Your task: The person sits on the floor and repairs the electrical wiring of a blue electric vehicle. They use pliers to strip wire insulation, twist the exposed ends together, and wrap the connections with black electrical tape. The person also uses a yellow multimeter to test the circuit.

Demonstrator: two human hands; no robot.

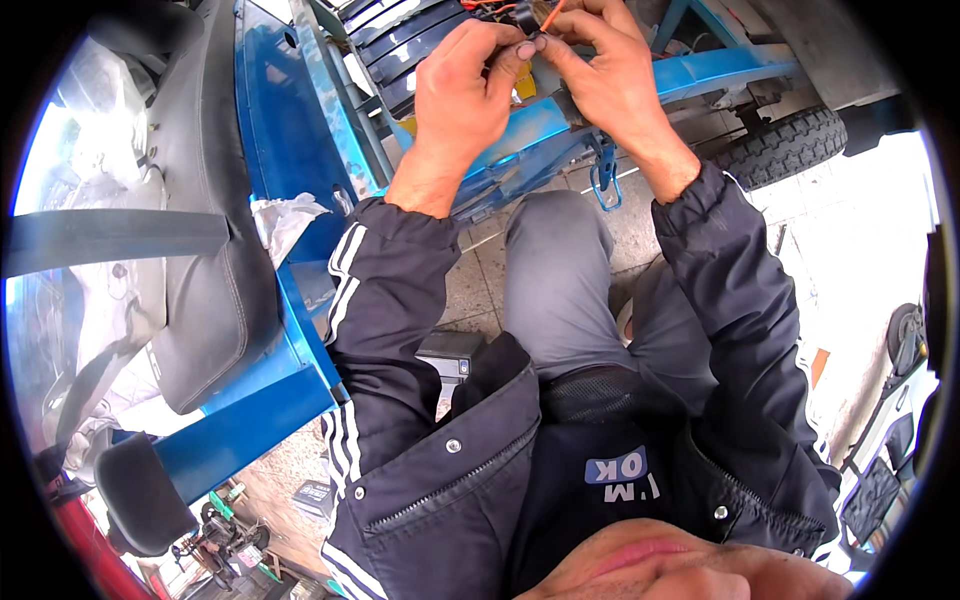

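Both of my hands meet at the top of the head view, over a blue metal frame (535, 122). My left hand (462, 95) is closed, thumb and fingertips pinched on a small dark piece I cannot make out. Right beside it, my right hand (615, 85) pinches at the lower end of an orange wire (551, 14). The two thumbs almost touch. A black part (526, 16) shows just above the fingertips; its kind is unclear. Black slatted blocks (400, 45) sit inside the frame to the left of my hands.
A black padded seat (205, 220) on blue bodywork stands at my left, with plastic wrap (285, 222) beside it. To the right is a tyre (790, 145) under the frame. A blue metal loop (606, 180) hangs below the frame. A dark box (452, 352) sits on the tiled floor.
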